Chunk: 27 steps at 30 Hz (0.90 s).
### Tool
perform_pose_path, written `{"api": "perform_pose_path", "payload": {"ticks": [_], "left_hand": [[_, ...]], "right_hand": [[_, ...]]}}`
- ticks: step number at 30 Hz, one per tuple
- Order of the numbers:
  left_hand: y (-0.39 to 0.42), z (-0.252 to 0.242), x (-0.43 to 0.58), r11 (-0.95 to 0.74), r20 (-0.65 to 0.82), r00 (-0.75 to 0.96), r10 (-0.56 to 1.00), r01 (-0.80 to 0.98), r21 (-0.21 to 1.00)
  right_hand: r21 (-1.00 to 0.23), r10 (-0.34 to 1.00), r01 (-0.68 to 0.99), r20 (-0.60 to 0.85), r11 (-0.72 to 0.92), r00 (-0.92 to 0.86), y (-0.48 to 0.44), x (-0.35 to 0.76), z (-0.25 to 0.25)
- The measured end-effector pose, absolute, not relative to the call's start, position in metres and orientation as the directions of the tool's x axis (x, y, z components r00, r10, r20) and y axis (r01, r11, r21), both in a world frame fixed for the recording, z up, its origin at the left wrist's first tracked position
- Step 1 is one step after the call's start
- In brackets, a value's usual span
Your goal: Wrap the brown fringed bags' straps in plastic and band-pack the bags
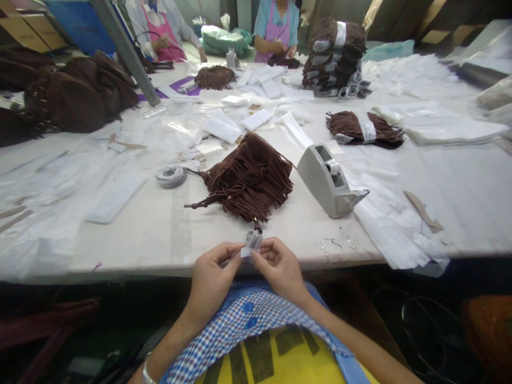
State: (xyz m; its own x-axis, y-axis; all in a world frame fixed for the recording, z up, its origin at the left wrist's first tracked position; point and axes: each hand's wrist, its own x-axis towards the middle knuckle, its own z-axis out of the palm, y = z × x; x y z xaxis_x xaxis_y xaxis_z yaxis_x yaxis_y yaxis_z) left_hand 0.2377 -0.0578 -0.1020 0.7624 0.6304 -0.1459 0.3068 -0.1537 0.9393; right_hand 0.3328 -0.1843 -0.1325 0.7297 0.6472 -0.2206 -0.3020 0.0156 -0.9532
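A brown fringed bag (pixel 256 173) lies on the white table in front of me, with a strap end reaching toward my fingers. At the table's near edge, my left hand (pixel 216 272) and my right hand (pixel 280 266) pinch a small piece of white wrapping paper (pixel 247 250) between thumbs and fingers. The paper sits around the end of the strap, beside a shiny grey wrapped part (pixel 254 239). Exactly what lies inside the wrap is hidden.
A grey tape dispenser (pixel 326 181) stands right of the bag; a grey tape roll (pixel 170 175) lies left. Bundled brown fringe pieces (pixel 366 129), a tall stack (pixel 334 56), brown bags (pixel 80 93) and a metal post (pixel 126 53) surround. Two people in pink aprons work opposite.
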Motion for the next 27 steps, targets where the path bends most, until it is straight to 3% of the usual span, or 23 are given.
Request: {"api": "perform_pose_path", "payload": {"ticks": [6, 10, 15, 21, 27], "left_hand": [[-0.056, -0.098, 0.237, -0.047, -0.202, 0.803, 0.561, 0.275, 0.960], [-0.058, -0.103, 0.239, -0.008, -0.209, 0.773, 0.599, 0.266, 0.964], [-0.057, -0.107, 0.238, -0.087, -0.166, 0.766, 0.622, 0.278, 0.957], [-0.062, -0.107, 0.238, -0.262, -0.060, 0.746, 0.663, 0.306, 0.915], [-0.068, -0.111, 0.240, -0.049, -0.158, 0.731, 0.664, 0.253, 0.966]], "right_hand": [[-0.988, 0.604, -0.155, -0.136, -0.020, 0.786, -0.184, 0.333, -0.132], [-0.982, 0.621, -0.191, -0.155, -0.009, 0.768, -0.185, 0.331, -0.134], [-0.916, 0.702, -0.402, -0.276, 0.016, 0.657, -0.188, 0.335, -0.133], [-0.960, 0.688, -0.273, -0.244, -0.069, 0.683, -0.186, 0.339, -0.130], [-0.983, 0.617, -0.185, -0.151, -0.009, 0.773, -0.179, 0.333, -0.135]]}}
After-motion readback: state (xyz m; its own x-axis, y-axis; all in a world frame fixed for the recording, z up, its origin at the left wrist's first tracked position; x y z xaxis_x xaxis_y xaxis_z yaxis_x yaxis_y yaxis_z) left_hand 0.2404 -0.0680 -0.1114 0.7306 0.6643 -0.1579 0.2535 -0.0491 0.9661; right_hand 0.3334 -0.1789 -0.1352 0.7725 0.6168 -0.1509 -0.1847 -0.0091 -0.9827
